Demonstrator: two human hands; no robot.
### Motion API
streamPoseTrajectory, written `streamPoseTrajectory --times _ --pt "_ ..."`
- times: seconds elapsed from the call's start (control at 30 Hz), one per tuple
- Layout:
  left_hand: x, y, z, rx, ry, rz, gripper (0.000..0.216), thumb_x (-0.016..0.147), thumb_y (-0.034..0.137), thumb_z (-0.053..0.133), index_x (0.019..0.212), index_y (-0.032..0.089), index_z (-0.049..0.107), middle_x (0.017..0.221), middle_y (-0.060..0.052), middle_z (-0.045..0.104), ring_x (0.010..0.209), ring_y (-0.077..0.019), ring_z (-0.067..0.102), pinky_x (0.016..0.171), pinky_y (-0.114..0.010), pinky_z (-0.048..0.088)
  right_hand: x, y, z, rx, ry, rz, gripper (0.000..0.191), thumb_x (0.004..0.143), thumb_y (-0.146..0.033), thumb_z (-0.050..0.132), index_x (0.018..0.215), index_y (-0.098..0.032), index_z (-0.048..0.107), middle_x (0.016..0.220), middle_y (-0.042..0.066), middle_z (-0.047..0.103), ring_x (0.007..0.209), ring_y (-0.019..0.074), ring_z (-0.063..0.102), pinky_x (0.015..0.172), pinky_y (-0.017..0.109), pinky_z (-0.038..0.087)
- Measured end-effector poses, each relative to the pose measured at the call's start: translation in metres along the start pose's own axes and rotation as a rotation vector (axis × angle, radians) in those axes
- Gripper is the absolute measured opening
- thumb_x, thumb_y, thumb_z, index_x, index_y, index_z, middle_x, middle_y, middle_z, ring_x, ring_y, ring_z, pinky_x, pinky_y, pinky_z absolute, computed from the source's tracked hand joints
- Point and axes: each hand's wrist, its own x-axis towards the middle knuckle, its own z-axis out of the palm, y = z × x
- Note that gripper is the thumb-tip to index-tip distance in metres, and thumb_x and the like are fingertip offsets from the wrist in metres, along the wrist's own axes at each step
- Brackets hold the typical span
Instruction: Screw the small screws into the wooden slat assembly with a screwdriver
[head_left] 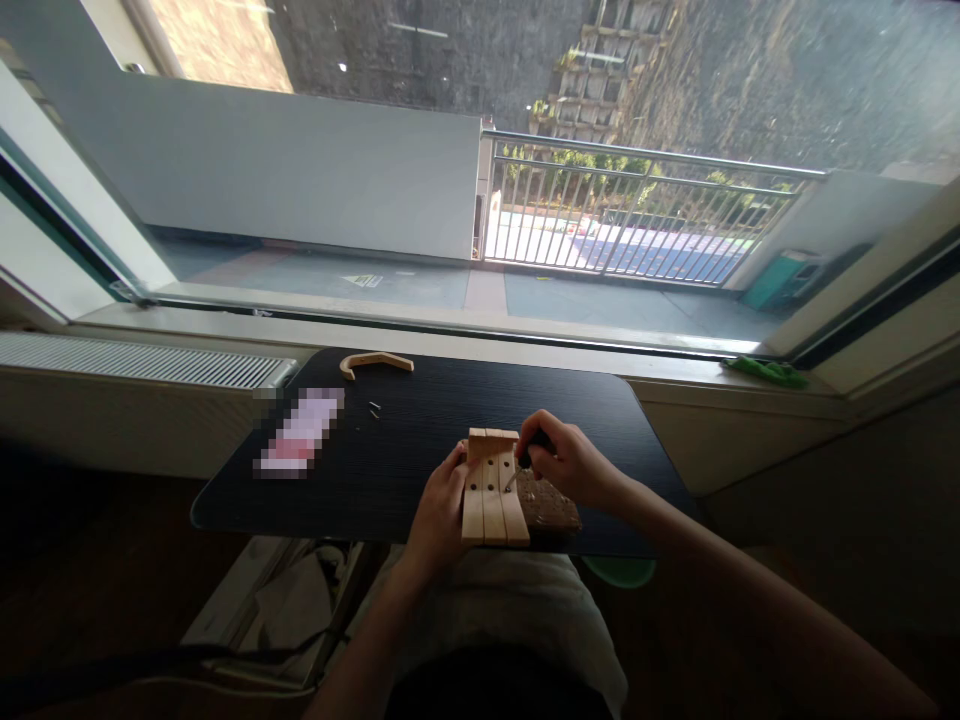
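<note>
A set of three pale wooden slats (493,488) with small holes lies side by side near the front edge of a black table (420,430). My left hand (439,510) grips the slats' left edge, fingers closed on the wood. My right hand (566,462) is closed around a dark-handled tool, its thin tip (511,481) touching the right slat. A brown perforated board (549,506) lies under and to the right of the slats.
A curved wooden piece (374,362) lies at the table's far edge. Small screws (373,408) sit beside a blurred pink and white item (300,445). A radiator (135,360) runs along the left under the window. A green cloth (765,371) rests on the sill.
</note>
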Motion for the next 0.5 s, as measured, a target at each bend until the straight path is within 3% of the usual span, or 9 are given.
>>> streamPoseTrajectory --times 0.5 --pt "-0.001 -0.001 0.000 -0.027 -0.005 -0.012 0.063 0.079 0.026 0.067 0.138 0.011 0.050 0.154 -0.024 0.041 0.142 -0.0381 0.041 0.113 -0.055 0.042 0.003 -0.011 -0.009 -0.097 -0.059 0.005 0.010 0.084 -0.017 0.047 0.089 -0.020 0.055 0.069 -0.003 0.061 0.054 0.0105 0.052 0.052 0.023 0.037"
